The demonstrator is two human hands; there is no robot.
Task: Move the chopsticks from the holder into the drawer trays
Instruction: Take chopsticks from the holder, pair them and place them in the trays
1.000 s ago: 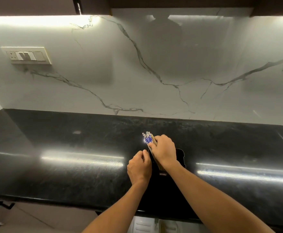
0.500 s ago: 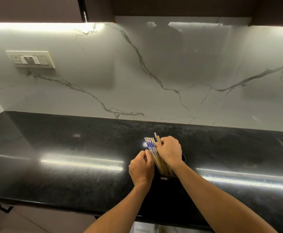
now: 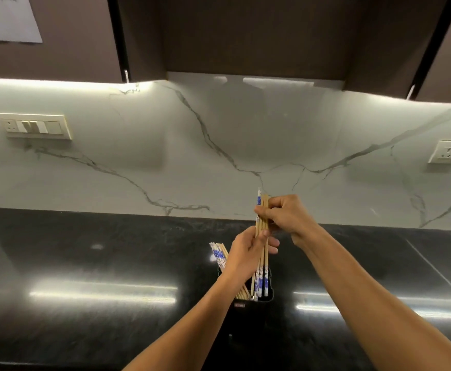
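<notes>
A black chopstick holder stands on the dark counter, near its front edge. Both hands hold a small bundle of wooden chopsticks with blue-and-white ends, lifted upright above the holder. My right hand is shut on the bundle's upper part. My left hand grips it lower down. Several more chopsticks lean left out of the holder, partly hidden behind my left hand. No drawer or tray is in view.
The black stone counter runs the full width, backed by a white marble wall. A switch plate sits at left, a socket at right. Dark upper cabinets hang overhead.
My right hand has lifted a bundle of chopsticks up out of the holder, and my left hand has closed on it. The camera has tilted up, so the cabinets show.
</notes>
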